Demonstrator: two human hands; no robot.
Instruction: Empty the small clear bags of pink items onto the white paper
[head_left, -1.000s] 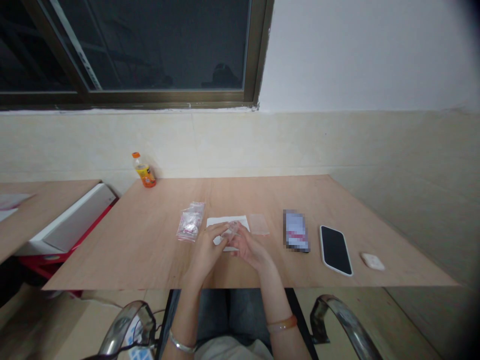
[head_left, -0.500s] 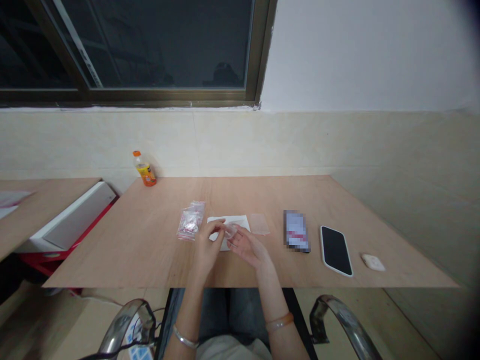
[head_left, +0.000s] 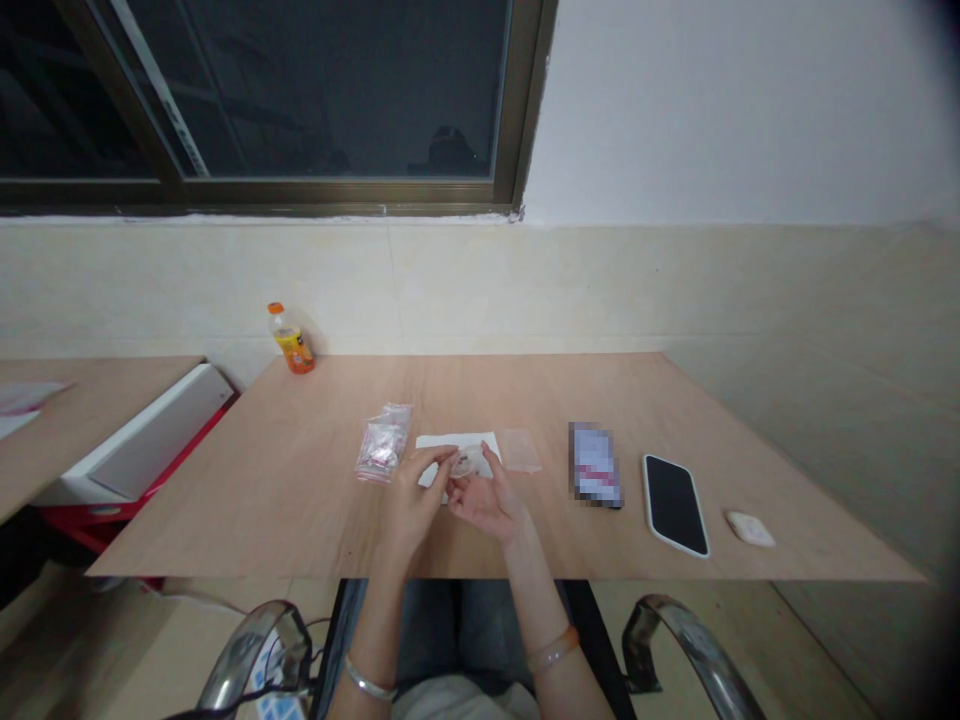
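Over a white sheet [head_left: 480,440], a small clear plastic piece [head_left: 466,461], too blurred to name exactly, is held between my two hands. Thumb and forefinger of my left hand [head_left: 417,494] pinch its left side. My right hand [head_left: 489,503] is turned palm up, its fingers curled beneath the piece and its thumb at the right edge. A stack of clear plastic bags [head_left: 382,443] with pinkish-red edges lies to the left of my hands. One flat clear bag [head_left: 520,451] rests just right of the sheet.
A phone-like item [head_left: 595,465] with a blurred-out screen, a white-edged phone [head_left: 676,505] and a small whitish object [head_left: 750,528] lie on the right of the wooden table [head_left: 315,520]. An orange drink bottle [head_left: 294,342] stands at the back left, near the wall.
My right thumb has moved away from the left fingertips, and my right palm has turned further up. The clear piece shows more openly between the hands.
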